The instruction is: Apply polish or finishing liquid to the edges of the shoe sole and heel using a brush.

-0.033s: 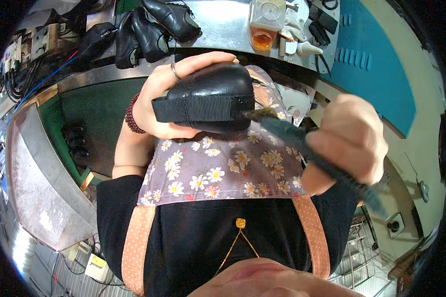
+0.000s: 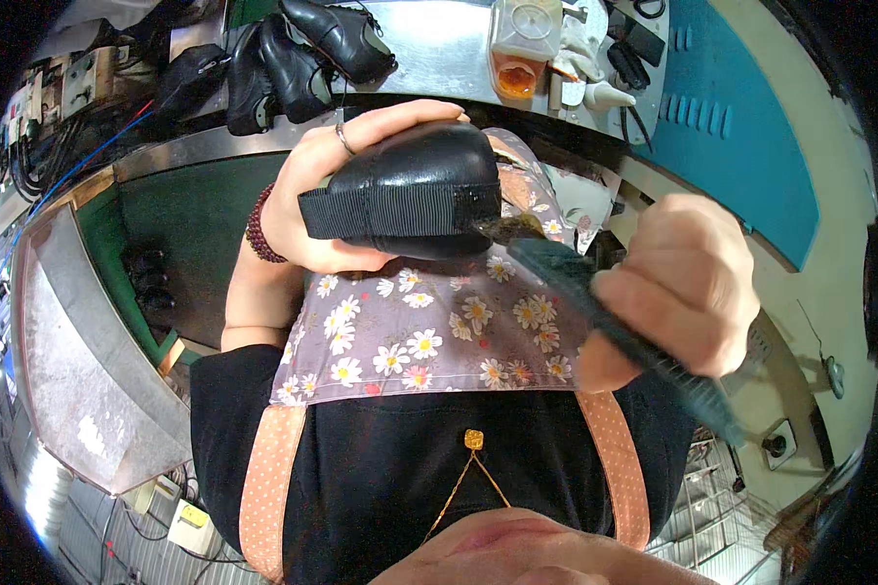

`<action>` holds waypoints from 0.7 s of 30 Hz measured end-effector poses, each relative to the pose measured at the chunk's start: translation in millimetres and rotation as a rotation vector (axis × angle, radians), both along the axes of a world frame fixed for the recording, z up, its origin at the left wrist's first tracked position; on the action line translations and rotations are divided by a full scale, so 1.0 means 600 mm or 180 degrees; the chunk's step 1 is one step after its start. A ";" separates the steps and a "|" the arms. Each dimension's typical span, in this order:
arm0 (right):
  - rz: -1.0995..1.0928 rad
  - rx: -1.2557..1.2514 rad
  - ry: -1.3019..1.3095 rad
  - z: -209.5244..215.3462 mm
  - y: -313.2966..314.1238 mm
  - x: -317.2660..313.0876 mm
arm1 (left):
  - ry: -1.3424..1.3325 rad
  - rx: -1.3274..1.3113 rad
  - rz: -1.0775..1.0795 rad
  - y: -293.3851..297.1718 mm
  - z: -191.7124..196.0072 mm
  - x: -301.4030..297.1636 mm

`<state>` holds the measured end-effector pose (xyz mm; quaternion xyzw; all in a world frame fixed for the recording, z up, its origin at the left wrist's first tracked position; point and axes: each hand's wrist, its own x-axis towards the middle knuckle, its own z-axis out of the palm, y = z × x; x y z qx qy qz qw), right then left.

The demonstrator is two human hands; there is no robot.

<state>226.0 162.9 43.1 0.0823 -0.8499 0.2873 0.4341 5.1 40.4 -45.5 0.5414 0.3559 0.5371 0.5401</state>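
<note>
My left hand (image 2: 312,185) is wrapped round a shiny black shoe (image 2: 410,161), held up before the apron with its heel end toward me and a ribbed black band running along it. Closed round the dark handle of a brush (image 2: 634,336), my right hand (image 2: 688,283) is on the right. The brush's bristles touch or nearly touch the right end of the ribbed band. Motion blurs the right hand and the handle's lower end. My left fingertips lie over the shoe's far side, and its underside is hidden.
Several black shoes (image 2: 341,44) stand on the metal bench (image 2: 434,44) at the far side. A plastic container with amber liquid (image 2: 517,73) is at the bench's right, beside white cloth (image 2: 580,54). A metal-topped surface (image 2: 93,361) lies left, a teal panel (image 2: 741,127) right.
My right hand and the brush have shifted slightly left, and the handle slants a little more steeply. The left hand and the shoe stay nearly in place.
</note>
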 end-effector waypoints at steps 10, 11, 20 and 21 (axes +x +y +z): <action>-0.0319 0.0505 -0.0256 0.000 -0.031 0.012 | 0.0180 -0.0074 0.0003 0.006 0.009 0.001; -0.0308 0.0518 -0.0252 0.001 -0.030 0.012 | 0.0235 0.0000 -0.0022 0.006 0.009 0.001; -0.0323 0.0571 -0.0211 0.009 -0.027 0.010 | 0.0168 0.0046 -0.0075 0.011 0.008 0.002; -0.0284 0.0522 -0.0180 0.008 -0.027 0.010 | 0.0205 0.0051 0.0010 0.011 0.008 0.004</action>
